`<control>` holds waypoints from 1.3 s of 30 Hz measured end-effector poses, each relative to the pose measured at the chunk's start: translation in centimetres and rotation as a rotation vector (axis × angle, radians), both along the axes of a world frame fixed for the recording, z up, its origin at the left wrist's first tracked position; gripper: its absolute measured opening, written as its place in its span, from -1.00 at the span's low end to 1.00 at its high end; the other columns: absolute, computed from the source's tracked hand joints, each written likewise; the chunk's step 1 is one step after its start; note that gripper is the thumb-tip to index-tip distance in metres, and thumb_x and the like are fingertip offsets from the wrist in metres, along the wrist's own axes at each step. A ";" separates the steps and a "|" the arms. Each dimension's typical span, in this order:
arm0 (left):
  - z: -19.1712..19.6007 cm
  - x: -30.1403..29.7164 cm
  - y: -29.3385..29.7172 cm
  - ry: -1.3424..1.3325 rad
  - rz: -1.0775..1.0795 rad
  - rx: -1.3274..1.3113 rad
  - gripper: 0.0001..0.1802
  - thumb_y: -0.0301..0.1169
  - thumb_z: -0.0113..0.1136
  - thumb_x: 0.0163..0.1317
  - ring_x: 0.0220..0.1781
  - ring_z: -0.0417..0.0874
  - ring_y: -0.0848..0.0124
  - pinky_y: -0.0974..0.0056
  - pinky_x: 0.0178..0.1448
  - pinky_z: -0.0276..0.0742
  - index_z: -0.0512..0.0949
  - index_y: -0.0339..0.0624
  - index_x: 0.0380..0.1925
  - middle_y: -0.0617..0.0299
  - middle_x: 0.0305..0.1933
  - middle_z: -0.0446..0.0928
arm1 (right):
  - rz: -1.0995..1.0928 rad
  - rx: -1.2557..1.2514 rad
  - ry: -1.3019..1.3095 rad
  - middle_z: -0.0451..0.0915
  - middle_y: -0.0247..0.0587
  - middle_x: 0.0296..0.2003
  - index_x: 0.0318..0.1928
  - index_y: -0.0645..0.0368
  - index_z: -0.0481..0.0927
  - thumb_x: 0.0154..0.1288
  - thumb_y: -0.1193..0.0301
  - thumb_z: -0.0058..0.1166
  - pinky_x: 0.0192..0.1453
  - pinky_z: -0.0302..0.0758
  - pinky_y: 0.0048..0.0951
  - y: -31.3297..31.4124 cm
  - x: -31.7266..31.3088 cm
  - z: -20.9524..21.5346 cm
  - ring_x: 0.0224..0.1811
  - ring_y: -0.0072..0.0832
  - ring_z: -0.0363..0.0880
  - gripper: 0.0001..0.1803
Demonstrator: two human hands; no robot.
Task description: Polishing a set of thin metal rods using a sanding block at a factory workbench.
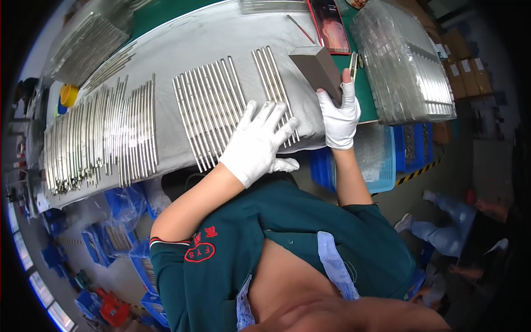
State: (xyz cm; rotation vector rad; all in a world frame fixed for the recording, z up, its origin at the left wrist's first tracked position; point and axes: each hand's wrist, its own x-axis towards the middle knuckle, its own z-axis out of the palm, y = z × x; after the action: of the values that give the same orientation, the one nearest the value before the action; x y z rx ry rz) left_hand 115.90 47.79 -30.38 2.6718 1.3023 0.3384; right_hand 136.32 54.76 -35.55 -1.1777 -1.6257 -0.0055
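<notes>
My left hand (pixel 260 141), in a white glove with bare fingertips not showing, lies with fingers spread over thin metal rods. Its fingers reach across the gap between a wide row of rods (pixel 207 108) and a narrower row (pixel 269 72). My right hand (pixel 339 119), gloved with thumb and one fingertip bare, grips the near end of a grey-brown rectangular block (pixel 316 69). The thumb presses on the block's left side; the other fingers are partly hidden. The block is tilted beside the narrower row. Both rows lie on a grey cloth (pixel 160 50).
A dense batch of rods (pixel 102 135) covers the cloth's left side. At the back right are a red-edged phone (pixel 331 30), a thin strip (pixel 300 29) and a plastic-wrapped stack (pixel 406 66). A light-blue basket (pixel 387 166) stands below the table's right edge. Another person (pixel 453 227) is farther right.
</notes>
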 end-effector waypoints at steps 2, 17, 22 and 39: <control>1.2 -1.7 -0.9 0.015 0.027 0.008 -0.03 0.29 0.25 -0.10 0.36 0.34 -0.04 -0.13 0.43 0.12 0.40 -0.10 0.24 -0.13 0.29 0.34 | 0.005 0.008 -0.017 0.66 -0.01 -0.17 0.33 -0.03 0.39 0.00 0.46 0.42 -0.16 0.57 -0.22 0.2 0.0 0.0 -0.26 -0.09 0.64 -0.18; -1.7 -9.8 0.2 -0.036 0.865 0.245 -0.50 0.01 0.10 0.31 -0.22 0.68 0.05 0.07 -0.21 0.62 0.55 -0.15 0.03 0.06 -0.02 0.60 | -0.039 -0.050 -0.048 0.66 -0.02 -0.23 0.37 -0.06 0.34 0.08 0.41 0.38 -0.18 0.56 -0.23 -0.1 -0.3 0.1 -0.29 -0.11 0.64 -0.19; -1.6 -8.2 0.9 -0.035 0.880 0.262 -0.56 -0.03 0.08 0.32 -0.26 0.70 0.03 0.04 -0.26 0.63 0.58 -0.12 -0.03 0.05 -0.01 0.57 | -0.032 -0.046 -0.043 0.66 -0.02 -0.24 0.37 -0.05 0.33 0.10 0.40 0.37 -0.18 0.56 -0.22 0.1 -0.3 0.1 -0.30 -0.09 0.64 -0.20; 1.9 -5.2 -1.0 -0.140 0.325 0.181 -0.49 -0.16 0.27 0.18 0.14 0.53 0.03 0.06 0.20 0.42 0.52 -0.30 0.02 -0.08 0.13 0.51 | -0.052 -0.035 -0.097 0.66 -0.01 -0.24 0.35 -0.01 0.36 0.08 0.39 0.38 -0.19 0.55 -0.21 0.1 -0.1 0.1 -0.30 -0.08 0.64 -0.22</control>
State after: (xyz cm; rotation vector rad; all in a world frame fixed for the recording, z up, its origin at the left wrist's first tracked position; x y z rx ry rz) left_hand 110.68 46.84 -28.46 2.5102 1.7346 0.7002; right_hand 136.24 54.84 -35.43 -1.2632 -1.6848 -0.0692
